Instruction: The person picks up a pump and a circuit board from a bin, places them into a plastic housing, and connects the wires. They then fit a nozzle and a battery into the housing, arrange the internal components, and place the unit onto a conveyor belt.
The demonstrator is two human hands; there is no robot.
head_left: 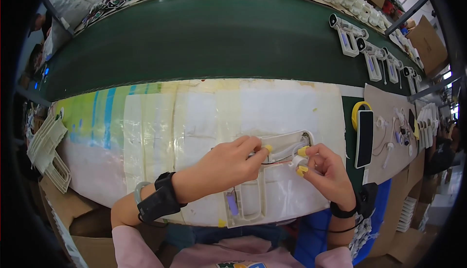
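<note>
Stacked at 9 o'clock, off the counter's (146, 122) left edge: cream plastic frames (48, 146), partly lost in the dark fisheye rim. Coming up from 7 o'clock, the left hand (228, 163), black band on the wrist, fingers (253, 146) pinched together on the upper part of a cream pistol-shaped housing (258, 190), a yellow cot on one fingertip. Lying open-side up just below centre, that housing: handle toward 6 o'clock, purple piece inside the grip, thin red and black wires across the middle, hard to trace under the fingers. At 4 o'clock, the right hand (328, 170), yellow-tipped fingers closed on a small white part (297, 162) at the housing's round front end; what lies behind that part, hidden. Farther toward 3 o'clock, a dark phone (365, 139) resting over a yellow tape roll (359, 110), then small white parts too tiny to tell. Up at 1 o'clock, a row of finished cream housings (369, 54) on the green belt (219, 34), the far ones cut off by the rim
</note>
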